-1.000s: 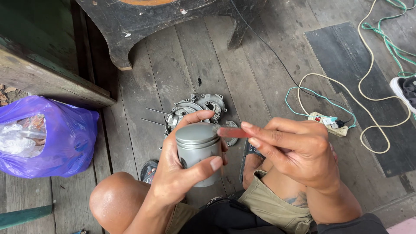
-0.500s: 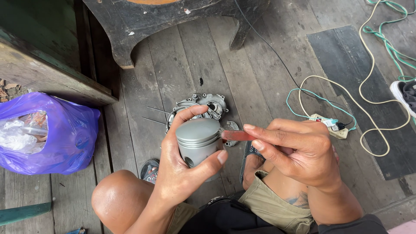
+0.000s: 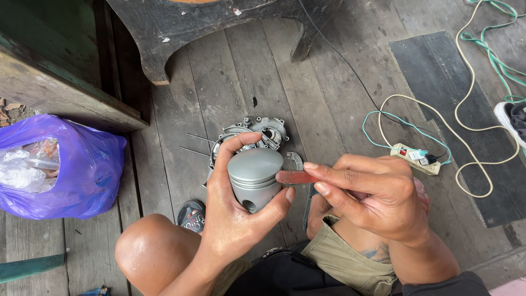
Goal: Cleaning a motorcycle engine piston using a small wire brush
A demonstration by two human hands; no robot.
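Grey metal piston (image 3: 255, 178) sits clasped in the left hand (image 3: 235, 219) above the knee; right hand (image 3: 372, 197) pinching the reddish strip (image 3: 296, 177) should keep it flat against the crown

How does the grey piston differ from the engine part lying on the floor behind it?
The piston is a smooth, plain grey cylinder with grooves, held up in the left hand; the engine part is irregular, with holes and bolts, and lies untouched on the wooden floor. The piston meets a small reddish strip pinched by the right hand. Both are grey metal.
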